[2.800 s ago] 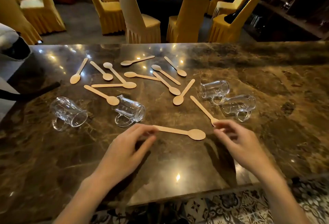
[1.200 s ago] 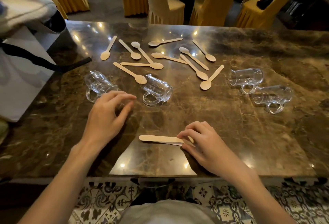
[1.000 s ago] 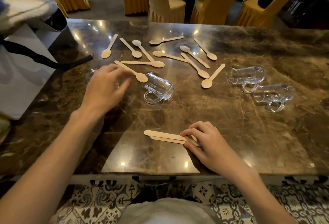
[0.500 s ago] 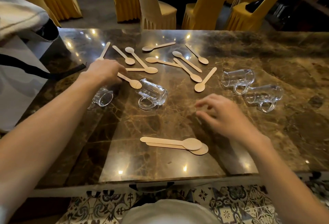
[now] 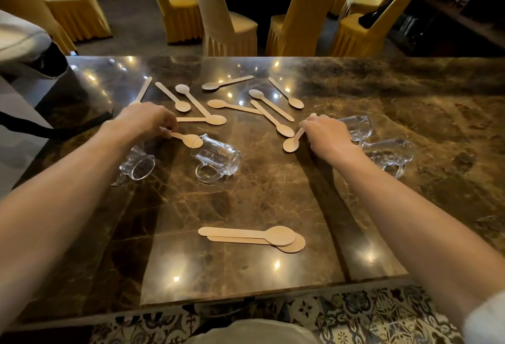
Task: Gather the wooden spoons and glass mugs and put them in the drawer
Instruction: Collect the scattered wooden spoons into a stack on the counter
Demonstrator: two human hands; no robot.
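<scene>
Step in hand: spoon gathering. Left hand (image 5: 147,118) grip pinched on spoon (image 5: 188,139); right hand (image 5: 326,136) grip closed on second spoon (image 5: 292,143). Next: both to be carried to stacked pair (image 5: 251,238) on surface (image 5: 273,193).

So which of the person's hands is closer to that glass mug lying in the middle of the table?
Left. The left hand sits just up and left of the middle mug, fingers on a spoon touching its rim. The right hand is farther, across bare table to its right.
</scene>
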